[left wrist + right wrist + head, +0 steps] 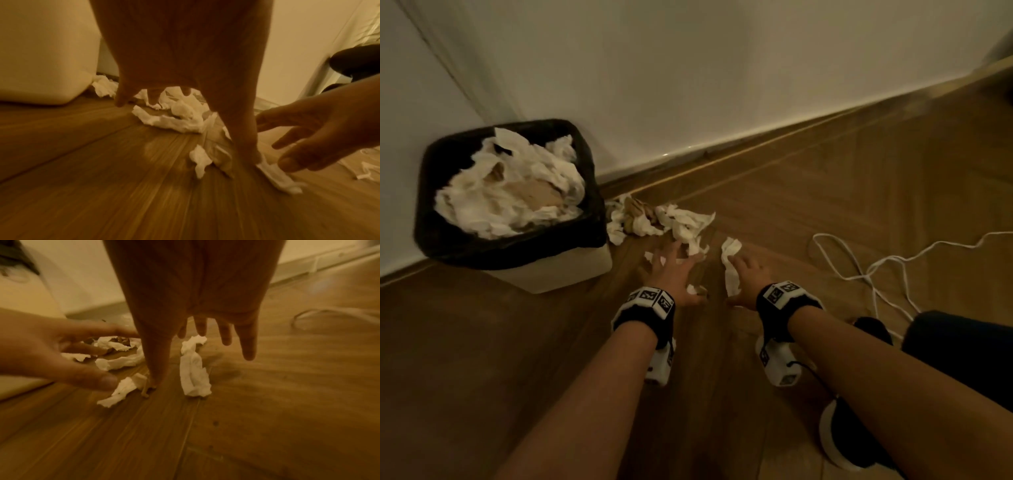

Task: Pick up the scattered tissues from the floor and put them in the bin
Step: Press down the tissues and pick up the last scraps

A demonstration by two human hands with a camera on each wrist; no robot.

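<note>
Neither hand grips anything: left hand (677, 270) is spread wide, fingers straight, over the scattered tissues (681, 222) on the wooden floor (551, 342); right hand (748, 279) is likewise splayed above a long twisted tissue (730, 265) lying by itself just right of the main heap. Head view alone shows the bin (510, 205), lined with a black bag and piled to the rim with white tissues and some brown paper; it stands in the wall corner, and the floor heap touches its right side. Right wrist view shows the twisted tissue (194, 369) under the fingers (248, 344), clear of them, which the head view leaves unclear. Left wrist view shows only the bin's pale lower wall (47, 65). White cord (876, 270) lies looped to the right, well apart from the tissues
</note>
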